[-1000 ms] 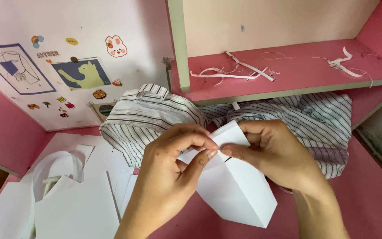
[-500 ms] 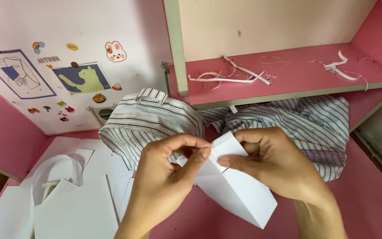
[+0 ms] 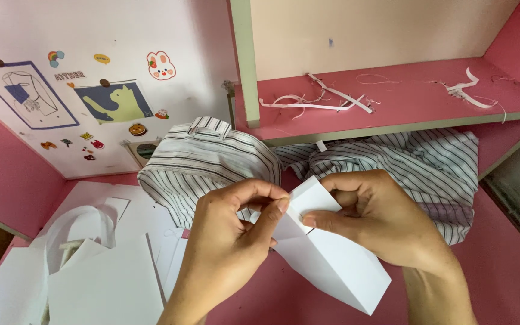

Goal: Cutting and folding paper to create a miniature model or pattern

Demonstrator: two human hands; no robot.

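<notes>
Over a pink desktop (image 3: 501,283) beneath a pink shelf (image 3: 404,102), left hand (image 3: 227,241) and right hand (image 3: 380,219) are pinching a folded white paper piece (image 3: 332,265), its long axis running diagonally toward lower right.

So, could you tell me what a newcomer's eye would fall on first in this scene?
Both hands at centre: the left hand and right hand pinch the top edge of a folded white paper piece over the pink desk. Behind lies a crumpled striped cloth, and white paper strips litter the pink shelf.
</notes>
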